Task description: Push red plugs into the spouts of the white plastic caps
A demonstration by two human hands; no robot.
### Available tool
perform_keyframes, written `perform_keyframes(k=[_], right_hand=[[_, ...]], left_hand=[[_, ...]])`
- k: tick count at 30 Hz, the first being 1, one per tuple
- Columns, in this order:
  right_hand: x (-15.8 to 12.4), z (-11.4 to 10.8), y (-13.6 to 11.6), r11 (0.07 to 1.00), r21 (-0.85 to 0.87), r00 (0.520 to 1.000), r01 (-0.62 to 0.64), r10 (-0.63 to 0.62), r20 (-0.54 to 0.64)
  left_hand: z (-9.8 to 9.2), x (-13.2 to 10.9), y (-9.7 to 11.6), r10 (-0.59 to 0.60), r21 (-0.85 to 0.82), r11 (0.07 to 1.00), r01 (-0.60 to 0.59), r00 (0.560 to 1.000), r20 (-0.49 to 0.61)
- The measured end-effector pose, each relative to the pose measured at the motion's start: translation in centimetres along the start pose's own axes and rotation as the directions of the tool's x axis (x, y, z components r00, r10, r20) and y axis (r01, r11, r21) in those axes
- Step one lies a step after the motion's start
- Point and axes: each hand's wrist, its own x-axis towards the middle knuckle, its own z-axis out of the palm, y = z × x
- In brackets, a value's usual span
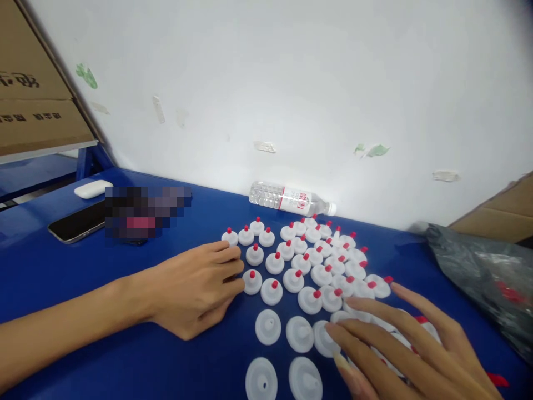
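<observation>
My left hand lies on the table with its fingers bent under and pressed together, at the left edge of a group of white nozzle caps. Its fingertips are hidden, so anything held there does not show. A red-tipped cap stands right beside its knuckles. Spread fingers mark my right hand, which reaches over the caps at the lower right and covers several of them. Most caps are round white discs with a small red tip, like this cap. Nearest me, a few bare caps have no red tip.
A clear water bottle lies on its side against the wall. On the left of the blue table are a phone, a white case and blurred-out items. A grey plastic bag sits at right; a cardboard box stands far left.
</observation>
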Motion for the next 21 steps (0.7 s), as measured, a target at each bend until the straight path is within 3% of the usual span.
perform_keyframes(k=[12,21], right_hand=[[-0.8,1.1,0.2,0.994,-0.018,0.99,0.112,-0.11,0.093],[-1.1,1.1,0.2,1.0,-0.009,0.999,0.022,-0.022,0.029]], left_hand=[[-0.3,0.0,-0.1,0.019,0.048,0.999,-0.018,1.0,-0.016],[-0.1,-0.1,-0.3,0.047,0.068,0.997,-0.042,0.995,-0.083]])
